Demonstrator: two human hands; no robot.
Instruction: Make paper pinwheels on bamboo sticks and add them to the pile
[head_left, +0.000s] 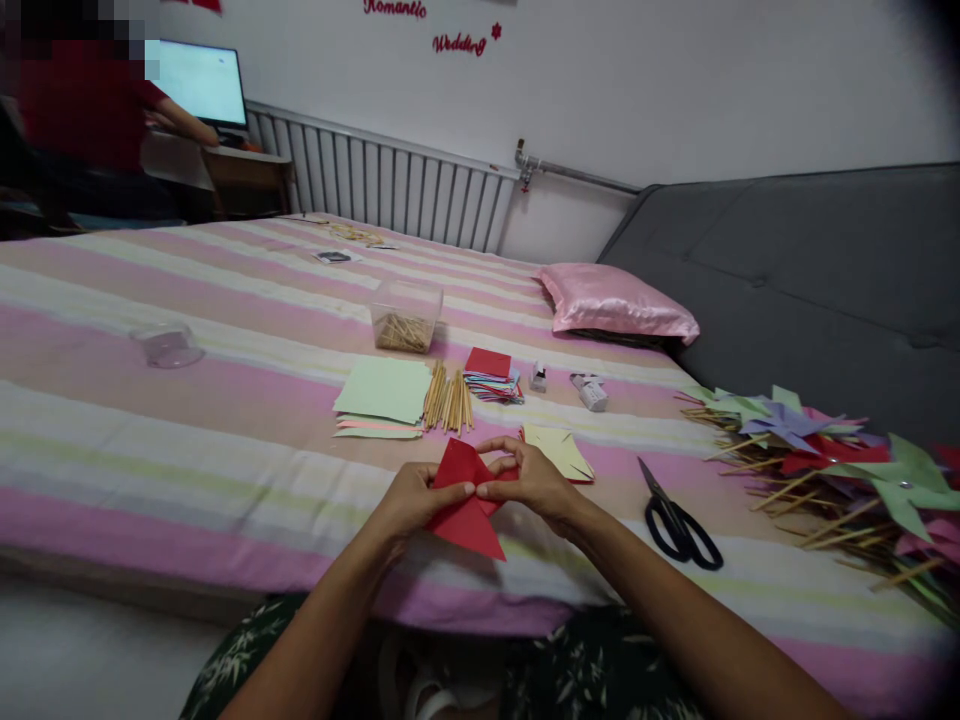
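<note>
Your left hand point(411, 497) and right hand point(529, 478) both pinch the red paper point(466, 500) | near the bed's point(225, 400) front edge | scissors point(679, 520) lie just right

Pinwheel pile point(840, 470) cut off at right edge.

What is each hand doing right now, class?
Left hand: closed, pinching the red paper.
Right hand: closed, pinching the same red paper.
</note>
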